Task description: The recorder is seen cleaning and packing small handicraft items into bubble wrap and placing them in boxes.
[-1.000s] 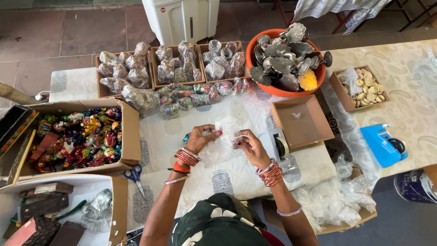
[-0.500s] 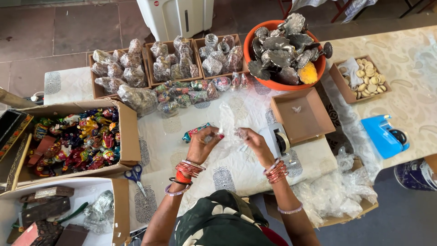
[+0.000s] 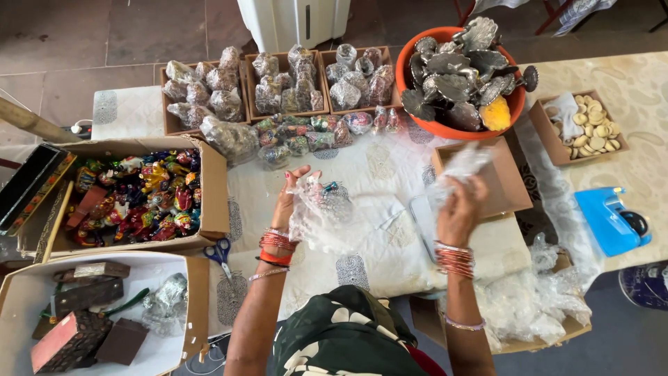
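Observation:
My left hand (image 3: 287, 202) holds a clear plastic bag (image 3: 321, 217) with a small colourful figurine inside, above the white patterned tablecloth (image 3: 376, 247). My right hand (image 3: 460, 205) is raised to the right, near the empty cardboard tray (image 3: 502, 182), and grips a crumpled piece of clear plastic (image 3: 459, 164); it is blurred. Both wrists wear red bangles.
A cardboard box of painted figurines (image 3: 136, 195) sits left, scissors (image 3: 221, 252) below it. Trays of wrapped items (image 3: 278, 87) line the back. An orange tub of metal pieces (image 3: 459, 73), a tray of pale discs (image 3: 591, 129), a blue tape dispenser (image 3: 612, 219), a pile of plastic bags (image 3: 536, 306).
My hands have parted: the right hand swung right and up with a piece of plastic, while the left hand kept the bagged figurine near the centre.

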